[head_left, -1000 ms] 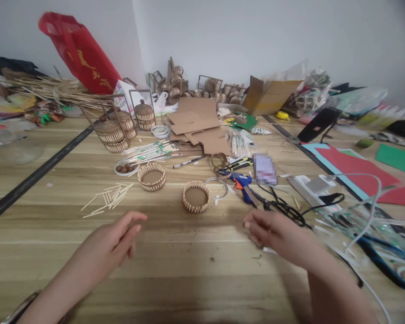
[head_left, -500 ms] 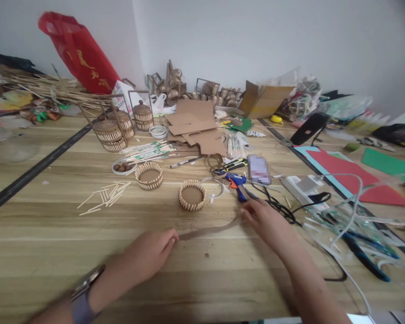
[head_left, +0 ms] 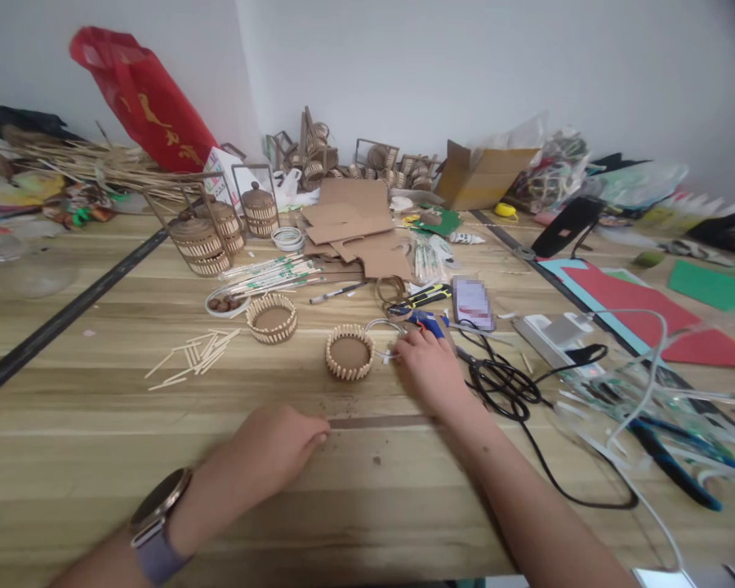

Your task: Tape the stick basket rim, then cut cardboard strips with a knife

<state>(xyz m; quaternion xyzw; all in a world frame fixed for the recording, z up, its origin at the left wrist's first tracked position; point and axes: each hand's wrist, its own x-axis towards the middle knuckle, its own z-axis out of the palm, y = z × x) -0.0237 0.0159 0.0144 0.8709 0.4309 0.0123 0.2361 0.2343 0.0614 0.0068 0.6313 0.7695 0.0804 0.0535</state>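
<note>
My left hand (head_left: 282, 445), with a watch on its wrist, pinches the left end of a thin brown cardboard strip (head_left: 380, 422) lying along the table. The strip's other end runs under my right forearm. My right hand (head_left: 432, 371) is off the strip, its fingers apart and bent down over the edge of a white ring (head_left: 376, 324); its fingertips are partly hidden. Just beyond it lies a blue glue gun (head_left: 427, 320), partly covered by the hand. A round basket of small wooden sticks on a cardboard base (head_left: 350, 376) stands left of the ring.
A second stick basket (head_left: 272, 333) stands by loose sticks (head_left: 202, 358) and a small dish (head_left: 226, 304). Cardboard sheets (head_left: 355, 220) are stacked behind. At right are a phone (head_left: 471, 304), a coiled black cable (head_left: 505, 388), a power strip (head_left: 542, 339) and pliers (head_left: 674, 465).
My right hand has let go of the strip's right end and moved up and left to the white ring. My left hand keeps its pinch. The strip now lies straighter and flatter.
</note>
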